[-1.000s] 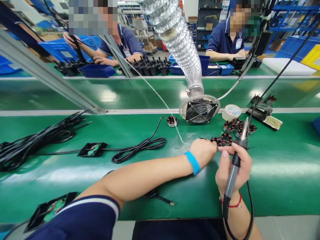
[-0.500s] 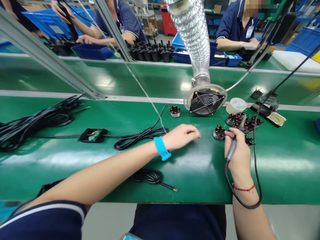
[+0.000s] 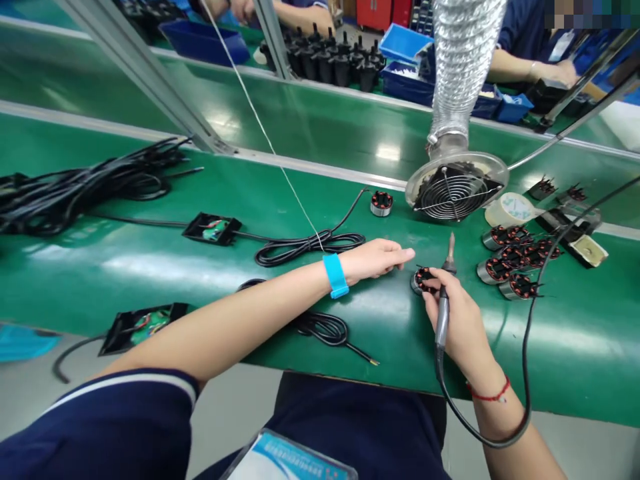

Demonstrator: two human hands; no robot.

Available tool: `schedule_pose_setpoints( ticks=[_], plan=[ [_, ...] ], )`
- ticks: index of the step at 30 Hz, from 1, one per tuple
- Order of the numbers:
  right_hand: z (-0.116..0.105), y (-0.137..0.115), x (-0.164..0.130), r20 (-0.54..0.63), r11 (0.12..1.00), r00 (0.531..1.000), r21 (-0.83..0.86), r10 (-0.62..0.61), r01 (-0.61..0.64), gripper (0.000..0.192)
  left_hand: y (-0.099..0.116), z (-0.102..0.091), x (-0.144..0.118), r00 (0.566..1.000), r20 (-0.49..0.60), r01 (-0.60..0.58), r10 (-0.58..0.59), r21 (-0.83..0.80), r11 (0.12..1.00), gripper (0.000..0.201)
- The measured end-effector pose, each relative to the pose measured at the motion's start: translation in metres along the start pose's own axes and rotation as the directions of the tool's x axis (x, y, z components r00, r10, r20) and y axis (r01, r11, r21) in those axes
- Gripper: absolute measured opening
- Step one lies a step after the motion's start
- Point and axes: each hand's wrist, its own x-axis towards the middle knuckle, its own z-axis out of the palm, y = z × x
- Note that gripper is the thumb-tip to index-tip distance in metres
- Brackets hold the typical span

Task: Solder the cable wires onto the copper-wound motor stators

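Gripping slim grey soldering iron (image 3: 443, 308) in right hand (image 3: 457, 320), fingertips touching round copper-wound coil (image 3: 423, 280); left hand (image 3: 374, 259) open, flat, just beside.

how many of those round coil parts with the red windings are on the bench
About 7. One coil sits at the right hand, one lone coil lies near the fan, and roughly five cluster to the right; overlaps may hide more.
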Motion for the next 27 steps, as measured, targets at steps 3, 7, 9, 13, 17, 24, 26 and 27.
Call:
schedule_pose_setpoints(
  ticks=[3,7,9,13,17,24,26,27],
  plan=[
    [-0.006,-0.005,0.000,0.013,1.000,1.000,0.008,-0.013,0.013,0.040,0.002,0.003,-0.004,0.997,0.026,-0.071,0.069,0.096,0.993,0.049],
    [-0.014,-0.004,0.007,-0.016,0.998,0.999,-0.057,-0.033,0.032,0.044,0.004,0.004,-0.006,0.998,0.039,-0.045,0.040,0.132,0.990,0.037],
    [-0.013,-0.003,0.009,-0.001,0.997,0.999,-0.070,-0.040,0.039,0.048,0.005,0.003,-0.006,0.998,0.057,0.022,-0.027,0.082,0.996,0.029],
    [-0.002,0.002,0.007,0.017,0.999,1.000,-0.028,-0.018,0.018,0.052,0.008,0.005,-0.006,0.996,0.072,0.058,-0.060,0.038,0.998,0.037],
    [0.005,0.007,0.004,0.028,0.999,1.000,0.036,-0.005,0.004,0.051,0.010,0.004,-0.006,0.990,0.122,0.063,-0.067,0.036,0.997,0.030],
    [0.003,0.003,0.005,0.030,1.000,0.999,0.006,0.012,-0.013,0.042,-0.001,-0.005,0.003,0.979,0.205,0.038,-0.020,-0.084,0.996,0.015],
    [0.003,0.000,0.005,0.036,1.000,0.999,0.006,0.016,-0.016,0.042,-0.003,-0.004,0.005,0.983,0.182,0.032,-0.009,-0.124,0.992,0.018],
    [0.002,-0.001,0.005,0.038,1.000,0.999,0.011,0.017,-0.017,0.042,-0.003,-0.003,0.006,0.988,0.155,0.027,-0.005,-0.143,0.989,0.023]
  ],
)
